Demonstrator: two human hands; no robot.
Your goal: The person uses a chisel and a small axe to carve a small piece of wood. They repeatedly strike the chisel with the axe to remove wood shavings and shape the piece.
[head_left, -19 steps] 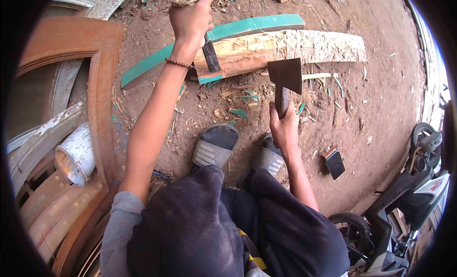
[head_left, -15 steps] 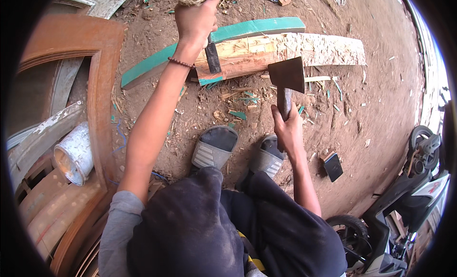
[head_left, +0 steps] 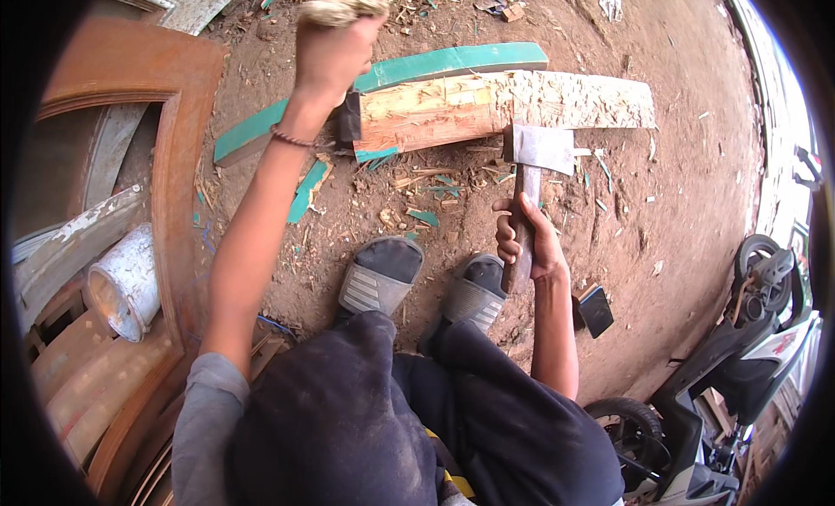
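My left hand (head_left: 332, 60) is wrapped round a chisel with a frayed, splayed wooden butt (head_left: 346, 6) above the fist. The chisel's dark flat blade (head_left: 348, 116) points down beside the left end of a curved wooden piece (head_left: 435, 113); contact is unclear. That piece has a rough, hewn pale face and a strip of green paint at its lower left corner. In my right hand (head_left: 537, 243) is a hatchet, gripped by its wooden handle (head_left: 526, 186). Its grey head (head_left: 541, 147) is up, near the wood's front edge, with the cutting edge to the right.
Behind the wood lies a green-painted curved piece (head_left: 452, 60). Green chips (head_left: 309, 191) and splinters litter the dirt floor (head_left: 635, 271). At left are a brown wooden frame (head_left: 193, 97) and a white bucket (head_left: 130, 280). A motorbike (head_left: 722, 384) stands at right, and a small dark block (head_left: 595, 311) lies nearer.
My left hand has shifted left, bringing the chisel blade from over the wood to beside its left end. The hatchet has turned in my right hand, showing a brighter head.
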